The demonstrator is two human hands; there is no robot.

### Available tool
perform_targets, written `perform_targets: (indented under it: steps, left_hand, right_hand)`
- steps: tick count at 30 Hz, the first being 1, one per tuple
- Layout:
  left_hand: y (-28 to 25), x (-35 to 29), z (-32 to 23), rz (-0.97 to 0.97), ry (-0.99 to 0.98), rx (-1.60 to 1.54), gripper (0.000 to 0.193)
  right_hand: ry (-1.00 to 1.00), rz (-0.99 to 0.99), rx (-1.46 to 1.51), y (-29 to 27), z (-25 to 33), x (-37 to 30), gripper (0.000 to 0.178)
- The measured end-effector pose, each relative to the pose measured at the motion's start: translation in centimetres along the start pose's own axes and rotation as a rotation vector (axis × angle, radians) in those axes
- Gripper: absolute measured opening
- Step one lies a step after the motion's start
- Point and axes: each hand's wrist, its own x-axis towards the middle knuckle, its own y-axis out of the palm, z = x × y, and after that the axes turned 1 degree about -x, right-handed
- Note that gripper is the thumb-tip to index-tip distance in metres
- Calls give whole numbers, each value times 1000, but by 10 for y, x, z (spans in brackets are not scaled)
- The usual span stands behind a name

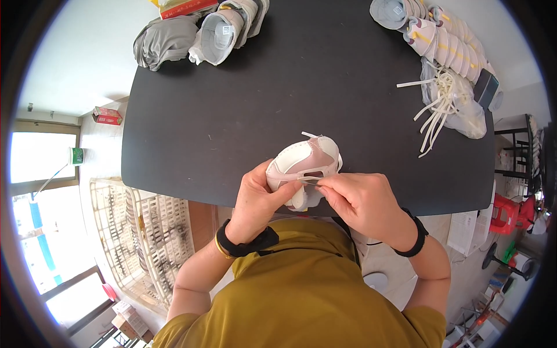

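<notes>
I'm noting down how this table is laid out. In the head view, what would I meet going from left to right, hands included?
Grey cloth → left hand → shoe upper → right hand → white laces → dark object

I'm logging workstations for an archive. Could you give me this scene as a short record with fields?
Left hand: holds a pink-and-white shoe upper
Right hand: pinches a thin tool at the upper's near side; exact type unclear
Work surface: black table
Far right: nested uppers, white laces, clear plastic bag
Far left: stacked uppers, grey cloth bundle
Left of table: white plastic crate
</notes>
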Motion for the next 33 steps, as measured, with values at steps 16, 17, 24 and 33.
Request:
perform_targets:
  steps: [16,17,24,33]
  left_hand:
    - [3,-3,4,-17,140,458,15]
    - [9,-3,2,-44,248,558,12]
    - [14,3,8,-73,541,831,4]
    - [24,4,-3,-108,516,830,5]
  right_hand:
    - [-25,-82,-312,18,9,-7,10]
    - [-61,-57,-438,18,12,-6,10]
    - [36,193,-235,8,2,7,12]
    - [-217,103,-369,10,1,13,12]
